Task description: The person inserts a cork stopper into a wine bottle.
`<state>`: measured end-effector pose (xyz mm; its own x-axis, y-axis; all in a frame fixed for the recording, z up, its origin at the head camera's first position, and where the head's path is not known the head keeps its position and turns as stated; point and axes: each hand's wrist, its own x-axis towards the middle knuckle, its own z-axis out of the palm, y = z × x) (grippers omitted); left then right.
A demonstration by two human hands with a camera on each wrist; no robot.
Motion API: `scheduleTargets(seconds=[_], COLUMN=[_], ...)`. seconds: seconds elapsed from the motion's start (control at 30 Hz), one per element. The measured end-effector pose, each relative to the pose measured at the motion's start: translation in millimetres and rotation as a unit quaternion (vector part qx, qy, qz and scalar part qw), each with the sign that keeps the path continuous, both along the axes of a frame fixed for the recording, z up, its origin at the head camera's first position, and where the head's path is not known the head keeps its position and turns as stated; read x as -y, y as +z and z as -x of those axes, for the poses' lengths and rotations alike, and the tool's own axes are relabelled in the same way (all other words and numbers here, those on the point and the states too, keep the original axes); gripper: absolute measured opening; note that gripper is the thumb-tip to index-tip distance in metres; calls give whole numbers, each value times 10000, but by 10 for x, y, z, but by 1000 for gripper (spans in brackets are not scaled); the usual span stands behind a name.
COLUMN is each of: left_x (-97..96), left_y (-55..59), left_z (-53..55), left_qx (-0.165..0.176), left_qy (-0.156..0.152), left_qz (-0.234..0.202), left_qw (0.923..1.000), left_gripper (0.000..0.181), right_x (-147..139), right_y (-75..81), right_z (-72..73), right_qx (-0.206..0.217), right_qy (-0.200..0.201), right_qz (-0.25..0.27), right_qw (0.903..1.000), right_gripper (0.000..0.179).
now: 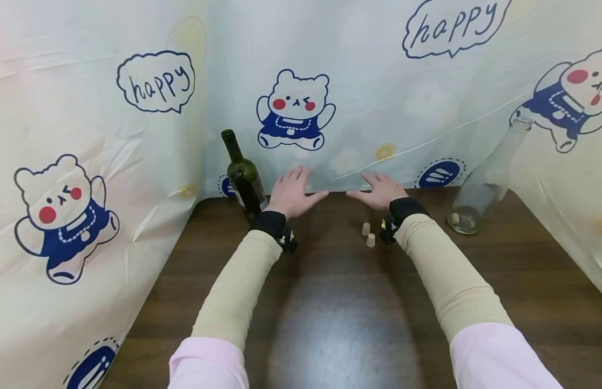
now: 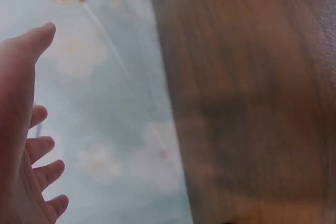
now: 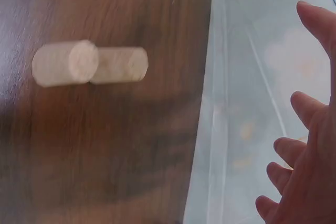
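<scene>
Over the far part of the table, my left hand (image 1: 295,194) is held out with fingers spread and nothing in it. Just left of it stands a dark green wine bottle (image 1: 245,175), upright, its lower part partly hidden by my wrist. My right hand (image 1: 380,192) reaches out likewise, thumb apart from the fingers, holding nothing. Two small pale corks (image 1: 371,240) stand on the table to the near left of my right wrist; the right wrist view shows both corks (image 3: 84,62) close together. To the right, a clear glass bottle (image 1: 487,178) stands with a cork (image 1: 455,218) inside at its bottom.
The brown wooden table (image 1: 339,302) ends at a pale cloth backdrop (image 1: 364,124) printed with cartoon bears and the word happy. This cloth also hangs along the left and right sides. A bright reflection lies on the near middle of the tabletop.
</scene>
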<state>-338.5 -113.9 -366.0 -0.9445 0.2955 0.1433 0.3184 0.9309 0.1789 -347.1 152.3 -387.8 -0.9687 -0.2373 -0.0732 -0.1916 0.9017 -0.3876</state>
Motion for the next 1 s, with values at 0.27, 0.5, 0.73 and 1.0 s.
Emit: scheduleTargets(seconds=[0.27, 0.5, 0.73, 1.0], left_x=[212, 550, 820, 986], left_y=[304, 601, 738, 421], left_z=[-305, -555, -505, -228], left_qx=[-799, -2024, -2410, -728], left_qy=[-202, -69, 1258, 2173], left_qz=[-695, -1821, -3393, -4332], left_qw=[9942, 9622, 9005, 8717], left_gripper=[95, 88, 100, 129], right_x=[292, 674, 985, 1292], right_y=[64, 177, 199, 109], right_z=[18, -16, -95, -176], right_qx=[-244, -136, -92, 197], right_qy=[265, 541, 956, 1324], right_qz=[304, 791, 1265, 1602], right_qw=[9989, 9953, 9873, 9780], right_gripper=[98, 98, 96, 94])
